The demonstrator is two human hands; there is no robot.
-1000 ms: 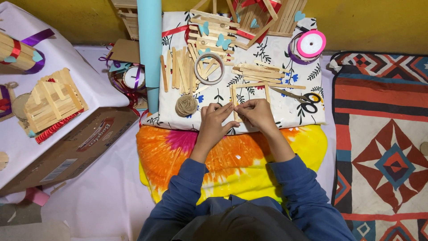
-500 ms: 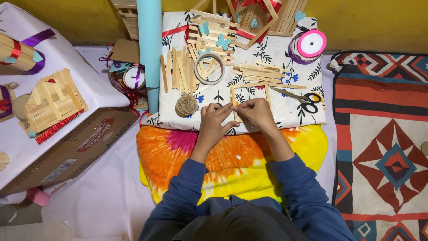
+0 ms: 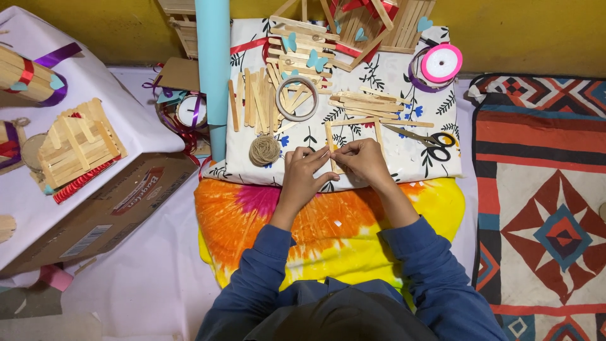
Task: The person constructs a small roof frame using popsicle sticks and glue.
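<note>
My left hand (image 3: pixel 303 172) and my right hand (image 3: pixel 364 161) meet over the near edge of a square frame of wooden craft sticks (image 3: pixel 353 124) that lies on a floral cloth (image 3: pixel 416 167). Both hands pinch the frame's near side, fingertips touching it; what lies under the fingers is hidden. A ball of twine (image 3: pixel 264 150) sits just left of my left hand. Black-handled scissors (image 3: pixel 435 144) lie to the right of my right hand.
Loose craft sticks (image 3: pixel 252 104), a tape ring (image 3: pixel 297 98), a pink ribbon spool (image 3: pixel 440 63) and stick-built models (image 3: pixel 366 25) crowd the cloth's far part. A light blue paper roll (image 3: pixel 213 69) stands at left. A cardboard box (image 3: pixel 107 208) holds a stick house (image 3: pixel 76 146). A patterned rug (image 3: pixel 543 202) lies right.
</note>
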